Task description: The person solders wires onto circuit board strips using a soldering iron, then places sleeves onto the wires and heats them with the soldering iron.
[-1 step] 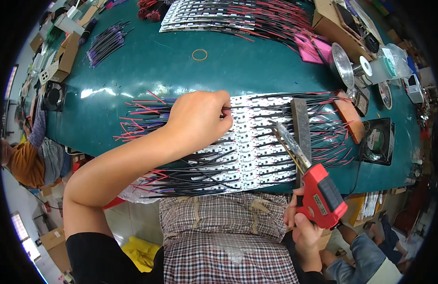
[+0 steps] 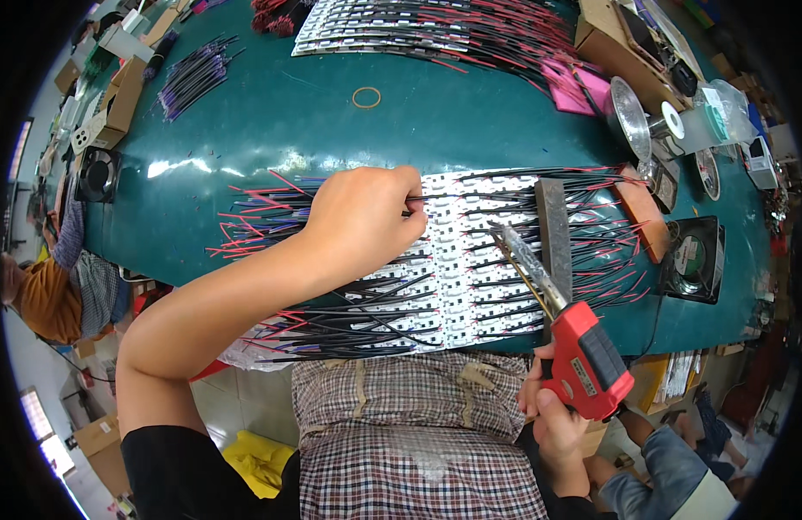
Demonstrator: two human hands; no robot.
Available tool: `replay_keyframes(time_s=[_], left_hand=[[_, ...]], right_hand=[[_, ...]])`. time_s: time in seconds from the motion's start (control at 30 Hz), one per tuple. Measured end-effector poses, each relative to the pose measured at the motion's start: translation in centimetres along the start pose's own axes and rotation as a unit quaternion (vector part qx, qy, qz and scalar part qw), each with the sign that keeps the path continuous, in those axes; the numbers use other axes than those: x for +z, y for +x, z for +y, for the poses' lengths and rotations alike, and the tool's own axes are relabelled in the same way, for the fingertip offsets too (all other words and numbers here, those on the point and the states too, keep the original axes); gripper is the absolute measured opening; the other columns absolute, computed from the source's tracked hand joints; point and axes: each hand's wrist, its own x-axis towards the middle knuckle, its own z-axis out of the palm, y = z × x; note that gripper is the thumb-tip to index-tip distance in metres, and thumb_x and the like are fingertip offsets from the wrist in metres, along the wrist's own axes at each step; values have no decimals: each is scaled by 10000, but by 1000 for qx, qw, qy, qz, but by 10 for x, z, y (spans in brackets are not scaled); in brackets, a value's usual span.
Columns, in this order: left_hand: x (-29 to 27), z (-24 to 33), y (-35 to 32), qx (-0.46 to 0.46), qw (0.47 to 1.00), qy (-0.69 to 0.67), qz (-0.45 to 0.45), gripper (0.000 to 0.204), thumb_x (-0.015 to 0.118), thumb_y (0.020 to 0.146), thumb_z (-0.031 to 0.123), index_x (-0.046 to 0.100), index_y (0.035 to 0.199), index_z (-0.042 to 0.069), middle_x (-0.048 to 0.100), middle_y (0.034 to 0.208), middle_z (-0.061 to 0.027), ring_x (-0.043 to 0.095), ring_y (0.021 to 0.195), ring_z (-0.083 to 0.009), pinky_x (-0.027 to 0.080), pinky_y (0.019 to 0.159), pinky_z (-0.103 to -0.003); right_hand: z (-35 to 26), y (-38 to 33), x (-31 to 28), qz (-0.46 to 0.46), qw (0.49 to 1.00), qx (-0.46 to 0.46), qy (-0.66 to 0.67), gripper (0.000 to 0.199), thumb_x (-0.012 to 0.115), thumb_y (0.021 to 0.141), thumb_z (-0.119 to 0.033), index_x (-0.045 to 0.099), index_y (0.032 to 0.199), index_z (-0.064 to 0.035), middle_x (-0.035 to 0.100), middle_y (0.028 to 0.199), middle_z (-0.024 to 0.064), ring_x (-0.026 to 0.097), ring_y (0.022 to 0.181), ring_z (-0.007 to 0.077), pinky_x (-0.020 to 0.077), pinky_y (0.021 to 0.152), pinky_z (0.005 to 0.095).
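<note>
I see the left hand (image 2: 362, 212) curled tight, fingertips pinching a black wire (image 2: 424, 198) above the white circuit boards (image 2: 453, 295) beneath it. The right hand (image 2: 557, 425) grips a red soldering gun (image 2: 589, 360); ahead of that hand, a grey bar (image 2: 553, 225) lies across the boards.

Circuit boards (image 2: 454, 260): partly hidden beneath left hand (image 2: 362, 212). Right hand (image 2: 558, 425): partly hidden by soldering gun (image 2: 589, 366). Wired stack (image 2: 375, 28), beyond left hand: cut off above.

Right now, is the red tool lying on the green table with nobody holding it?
No, the right hand holds the red tool by its handle.
</note>
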Motion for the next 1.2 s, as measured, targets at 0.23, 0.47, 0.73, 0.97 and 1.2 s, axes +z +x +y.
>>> replay_keyframes(time_s=[0.23, 0.47, 0.73, 0.97, 1.2], left_hand=[[10, -1, 0, -11, 1000, -20, 10, 184, 747, 821, 193, 706, 851, 17, 725, 754, -157, 724, 709, -332, 563, 657, -416], [12, -5, 3, -6, 999, -33, 17, 167, 734, 812, 166, 711, 831, 2, 719, 747, -169, 720, 702, -337, 565, 655, -416], [6, -4, 11, -10, 999, -31, -28, 158, 709, 790, 139, 719, 821, -15, 716, 762, -189, 708, 720, -367, 562, 672, -428], [7, -7, 14, 3, 999, -7, -35, 163, 703, 779, 149, 727, 815, -8, 718, 780, -193, 711, 762, -373, 560, 716, -442], [10, -9, 15, 14, 1000, -8, -27, 161, 703, 785, 149, 725, 810, -8, 717, 782, -190, 703, 760, -382, 555, 717, -452]], right_hand=[[11, 4, 6, -5, 976, 53, -210, 141, 661, 925, -25, 655, 1060, 16, 644, 957, 93, 633, 807, 163, 510, 690, 315], [20, 19, 11, -17, 949, -46, -313, 197, 716, 862, -46, 658, 1039, 19, 638, 936, 121, 652, 802, 246, 524, 700, 356], [22, 22, 15, -11, 952, 0, -305, 217, 707, 872, -59, 659, 1065, 29, 649, 939, 123, 656, 821, 248, 525, 732, 351], [27, 23, 15, -17, 946, -15, -324, 231, 716, 876, -73, 655, 1074, 29, 647, 930, 119, 654, 820, 249, 521, 736, 358], [24, 22, 23, 0, 960, 32, -280, 195, 688, 893, -40, 653, 1074, 22, 641, 913, 111, 642, 793, 234, 510, 706, 347]])
